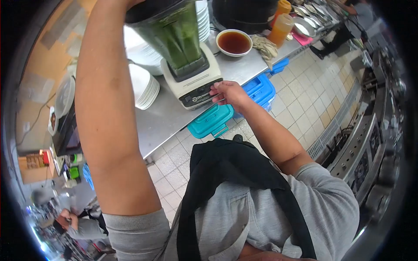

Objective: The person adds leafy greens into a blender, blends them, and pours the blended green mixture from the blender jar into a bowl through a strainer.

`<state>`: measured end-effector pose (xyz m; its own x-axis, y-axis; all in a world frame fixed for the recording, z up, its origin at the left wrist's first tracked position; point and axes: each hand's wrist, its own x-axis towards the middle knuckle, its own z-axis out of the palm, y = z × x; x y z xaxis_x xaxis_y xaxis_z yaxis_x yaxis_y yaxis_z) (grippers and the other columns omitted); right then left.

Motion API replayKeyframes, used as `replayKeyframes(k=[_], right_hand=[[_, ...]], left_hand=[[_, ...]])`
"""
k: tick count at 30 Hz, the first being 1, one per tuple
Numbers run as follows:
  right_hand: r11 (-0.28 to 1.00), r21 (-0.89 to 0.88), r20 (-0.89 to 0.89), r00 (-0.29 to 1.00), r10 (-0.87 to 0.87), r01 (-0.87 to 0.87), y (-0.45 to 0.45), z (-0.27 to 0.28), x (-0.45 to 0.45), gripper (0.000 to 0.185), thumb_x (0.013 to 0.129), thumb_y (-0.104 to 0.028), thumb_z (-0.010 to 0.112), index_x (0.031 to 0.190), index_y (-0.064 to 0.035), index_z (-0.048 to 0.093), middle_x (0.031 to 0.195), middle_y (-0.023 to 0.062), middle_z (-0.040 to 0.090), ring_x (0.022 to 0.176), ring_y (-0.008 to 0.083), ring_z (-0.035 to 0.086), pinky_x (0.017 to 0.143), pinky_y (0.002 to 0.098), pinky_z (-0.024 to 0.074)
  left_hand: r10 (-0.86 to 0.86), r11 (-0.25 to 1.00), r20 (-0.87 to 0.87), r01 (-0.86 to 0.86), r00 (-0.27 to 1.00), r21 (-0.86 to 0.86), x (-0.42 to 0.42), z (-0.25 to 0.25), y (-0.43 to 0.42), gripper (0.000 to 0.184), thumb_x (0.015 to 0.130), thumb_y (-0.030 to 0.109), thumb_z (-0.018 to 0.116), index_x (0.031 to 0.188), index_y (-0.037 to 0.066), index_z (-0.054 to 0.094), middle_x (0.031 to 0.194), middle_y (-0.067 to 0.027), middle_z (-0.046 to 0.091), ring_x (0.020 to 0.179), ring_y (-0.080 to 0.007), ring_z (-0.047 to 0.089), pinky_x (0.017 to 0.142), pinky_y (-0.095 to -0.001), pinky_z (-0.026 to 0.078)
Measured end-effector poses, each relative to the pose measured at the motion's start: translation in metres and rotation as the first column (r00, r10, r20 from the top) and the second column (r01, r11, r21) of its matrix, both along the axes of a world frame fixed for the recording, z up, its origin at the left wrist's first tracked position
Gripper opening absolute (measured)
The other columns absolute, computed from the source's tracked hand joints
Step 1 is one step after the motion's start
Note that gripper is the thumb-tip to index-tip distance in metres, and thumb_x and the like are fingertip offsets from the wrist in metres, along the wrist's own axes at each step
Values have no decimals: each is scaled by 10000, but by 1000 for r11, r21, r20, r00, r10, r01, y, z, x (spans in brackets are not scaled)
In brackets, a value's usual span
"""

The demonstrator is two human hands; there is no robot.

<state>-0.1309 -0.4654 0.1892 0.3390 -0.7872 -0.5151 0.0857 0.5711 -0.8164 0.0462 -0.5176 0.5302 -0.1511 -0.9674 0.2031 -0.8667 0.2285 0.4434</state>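
Observation:
A blender with a cream base (185,85) stands on the metal counter, its clear jug (174,39) filled with green contents. My right hand (230,94) is at the right end of the black control panel (198,95), thumb and fingers closed around a control there that they mostly cover. My left arm reaches up past the jug on the left. Only the edge of my left hand (133,2) shows, by the dark top of the jug (150,9); its fingers are out of sight.
White plates (146,87) are stacked left of the blender. To its right are a bowl of reddish-brown liquid (235,42), a cloth (264,48) and sauce bottles (281,29). Teal (211,121) and blue (261,89) lidded containers sit below the counter edge. Other people (85,228) stand farther off.

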Motion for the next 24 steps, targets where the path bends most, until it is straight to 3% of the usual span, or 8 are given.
replayKeyframes(k=[7, 10, 11, 13, 16, 18, 22, 24], right_hand=[[1000, -16, 30, 999, 19, -19, -1, -4, 1, 219, 965, -253, 530, 997, -54, 613, 906, 34, 641, 670, 129, 604, 593, 289, 477], [999, 40, 41, 999, 4, -6, -2, -1, 0, 204, 962, -233, 532, 993, -47, 611, 889, 34, 640, 641, 128, 598, 563, 283, 474], [999, 13, 38, 999, 39, -40, -3, -5, -1, 228, 965, -251, 526, 1015, -45, 609, 913, 33, 641, 673, 130, 602, 603, 295, 479], [997, -13, 43, 997, 71, -71, -4, -9, -1, 252, 968, -270, 520, 1038, -43, 606, 937, 33, 642, 706, 132, 606, 644, 307, 483], [996, -64, 32, 997, 69, -67, -3, -10, 1, 256, 959, -274, 539, 1025, -37, 611, 914, 33, 644, 688, 128, 603, 620, 290, 481], [998, -58, 34, 999, 15, -13, -2, -6, 1, 217, 931, -245, 575, 915, -34, 625, 827, 46, 632, 596, 128, 582, 529, 270, 470], [1000, -10, 65, 997, 29, -28, -5, -4, -3, 246, 926, -269, 582, 910, -27, 618, 818, 45, 626, 592, 132, 581, 519, 271, 470], [998, -43, 83, 995, 49, -46, -5, -8, -4, 278, 920, -292, 591, 901, -15, 611, 809, 48, 622, 582, 135, 578, 499, 279, 464]], left_hand=[[69, 996, -59, -72, 996, -46, -14, -1, 10, 563, 667, 398, 734, 1089, 29, 678, 1033, -165, 679, 915, -248, 638, 834, -335, 479], [-9, 1000, 15, 10, 1000, -19, -15, 3, 8, 532, 727, 365, 717, 1125, 19, 651, 1045, -145, 673, 911, -228, 640, 837, -320, 480], [-14, 1000, 24, 14, 1000, -16, -4, -3, -5, 532, 727, 365, 717, 1125, 19, 651, 1045, -145, 673, 911, -228, 640, 837, -320, 480], [-44, 993, -199, 66, 979, 102, 29, -21, -42, 549, 794, 385, 710, 1195, 25, 602, 1058, -118, 639, 964, -178, 597, 860, -266, 444], [-9, 999, -138, 14, 990, 38, 29, -21, -42, 639, 752, 413, 733, 1247, 36, 588, 1119, -127, 629, 993, -193, 599, 890, -274, 437], [-24, 997, -117, 32, 993, 64, 30, -18, -42, 639, 754, 414, 728, 1255, 44, 588, 1133, -126, 626, 1011, -197, 596, 901, -278, 433], [13, 997, -125, -4, 992, 73, 27, -19, -42, 648, 762, 422, 715, 1277, 51, 579, 1193, -129, 609, 1059, -199, 581, 932, -276, 416], [15, 999, -99, -12, 995, 35, 22, -17, -37, 660, 747, 426, 728, 1257, 33, 583, 1146, -126, 623, 1005, -189, 596, 886, -268, 437]])
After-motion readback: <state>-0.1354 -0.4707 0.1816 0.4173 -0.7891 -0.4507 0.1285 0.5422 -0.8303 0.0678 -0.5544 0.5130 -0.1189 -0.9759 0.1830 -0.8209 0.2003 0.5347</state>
